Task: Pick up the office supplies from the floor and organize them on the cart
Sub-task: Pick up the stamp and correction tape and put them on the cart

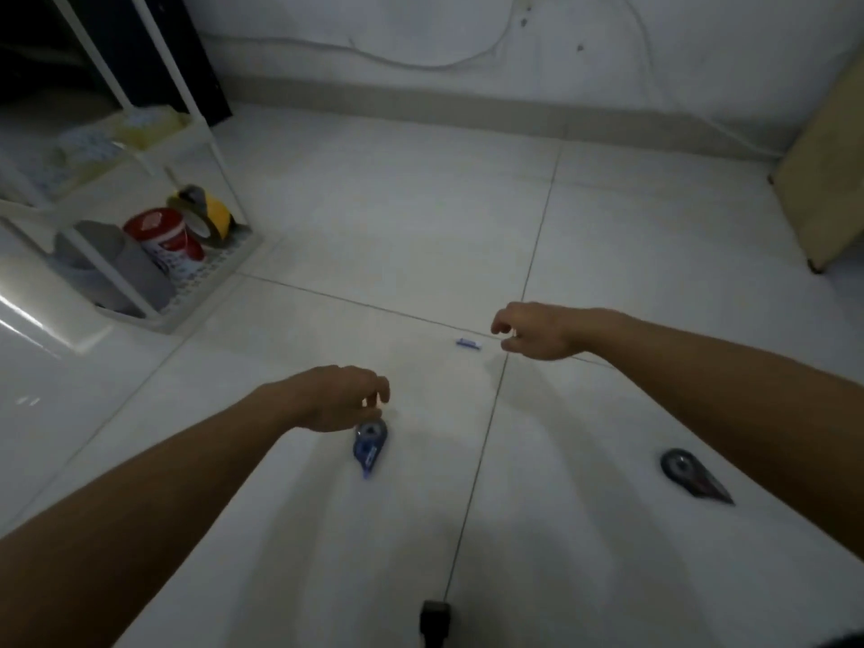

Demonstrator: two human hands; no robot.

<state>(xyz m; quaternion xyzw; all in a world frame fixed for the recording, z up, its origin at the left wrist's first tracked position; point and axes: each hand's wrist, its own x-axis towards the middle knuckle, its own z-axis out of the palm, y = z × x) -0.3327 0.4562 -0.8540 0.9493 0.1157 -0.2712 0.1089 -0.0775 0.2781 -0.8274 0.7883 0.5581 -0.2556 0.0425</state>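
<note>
A blue correction tape dispenser lies on the white tiled floor near the middle. My left hand is over its upper end, fingers curled down and pinching it. A small blue and white piece lies on the floor further away. Just right of it hovers my right hand, fingers loosely curled and holding nothing. A black correction tape dispenser lies on the floor at the right, under my right forearm. The white cart stands at the left.
The cart's bottom shelf holds a grey cup, a red and white can and a yellow-black tape roll. Its upper shelf carries pale boxes. A beige cushion leans at the right wall. A black object sits at the bottom edge.
</note>
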